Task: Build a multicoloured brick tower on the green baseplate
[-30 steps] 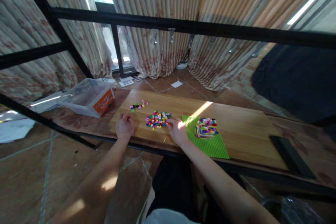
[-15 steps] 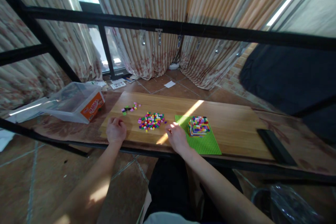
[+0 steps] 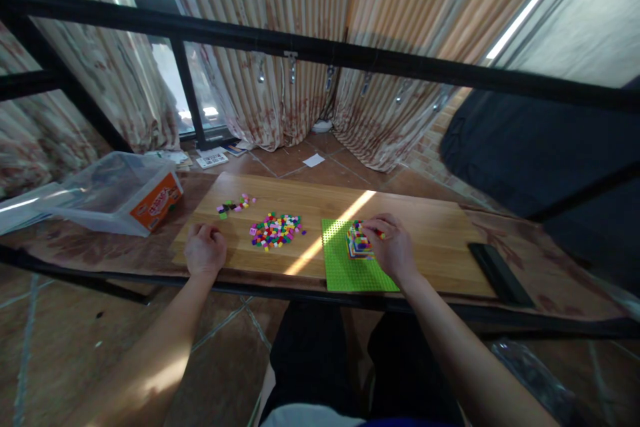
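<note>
My right hand (image 3: 393,247) reaches over a block of stacked colourful toy bricks (image 3: 357,247), its thumb and fingers pinched together at the top. Whatever is between these fingertips is too small to make out, and the hand hides the block's right side. Beneath the block lies a green studded baseplate (image 3: 340,273). On the left end of the wooden board (image 3: 430,220) rests my left hand (image 3: 206,250), fingers curled in, with nothing showing in it. A loose pile of small bricks (image 3: 276,231) lies between the hands.
A smaller scatter of bricks (image 3: 235,205) lies behind the pile. To the left stands a clear plastic bin (image 3: 117,190) with an orange label. A dark flat object (image 3: 500,273) sits at the board's right end. A black metal bar (image 3: 310,50) crosses beyond the table.
My right hand has moved right, from beside the baseplate's left edge to the top of the brick block. My left hand stays resting on the board. The view has shifted slightly.
</note>
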`<state>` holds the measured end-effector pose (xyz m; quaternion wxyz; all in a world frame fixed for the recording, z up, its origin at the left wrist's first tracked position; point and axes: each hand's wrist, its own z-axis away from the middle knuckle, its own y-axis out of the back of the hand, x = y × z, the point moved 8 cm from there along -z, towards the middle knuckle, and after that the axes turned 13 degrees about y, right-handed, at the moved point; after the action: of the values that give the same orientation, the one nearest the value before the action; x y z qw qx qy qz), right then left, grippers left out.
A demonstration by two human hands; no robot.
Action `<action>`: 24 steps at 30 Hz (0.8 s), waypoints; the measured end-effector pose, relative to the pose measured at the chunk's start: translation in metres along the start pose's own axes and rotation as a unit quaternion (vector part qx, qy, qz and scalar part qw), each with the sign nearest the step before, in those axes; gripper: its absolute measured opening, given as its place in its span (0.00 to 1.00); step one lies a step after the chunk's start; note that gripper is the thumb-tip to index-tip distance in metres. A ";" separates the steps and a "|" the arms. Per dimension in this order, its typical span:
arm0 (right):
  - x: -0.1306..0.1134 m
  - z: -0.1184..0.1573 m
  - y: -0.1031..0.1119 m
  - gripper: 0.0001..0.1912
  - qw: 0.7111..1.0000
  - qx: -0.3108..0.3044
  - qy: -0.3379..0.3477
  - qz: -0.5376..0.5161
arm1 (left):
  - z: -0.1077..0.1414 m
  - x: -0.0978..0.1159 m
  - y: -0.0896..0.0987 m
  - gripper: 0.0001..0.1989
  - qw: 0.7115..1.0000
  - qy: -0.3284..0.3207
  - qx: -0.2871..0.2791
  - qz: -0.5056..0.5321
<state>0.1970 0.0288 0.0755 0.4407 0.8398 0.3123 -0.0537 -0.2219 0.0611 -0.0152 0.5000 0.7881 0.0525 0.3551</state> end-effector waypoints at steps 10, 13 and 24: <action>0.002 0.002 -0.011 0.11 0.999 -0.003 0.026 0.043 | -0.002 -0.002 -0.003 0.12 1.000 -0.012 0.014 -0.007; 0.004 0.003 -0.011 0.11 0.999 0.000 0.020 0.041 | -0.001 -0.002 -0.003 0.12 1.000 -0.009 0.010 -0.002; 0.025 0.002 -0.012 0.08 0.999 0.011 -0.037 -0.026 | -0.003 -0.004 -0.006 0.11 1.000 -0.017 0.020 -0.001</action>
<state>0.2103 0.0443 0.0567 0.4411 0.8336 0.3172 -0.0996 -0.2250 0.0643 -0.0213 0.4857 0.8035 0.0521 0.3402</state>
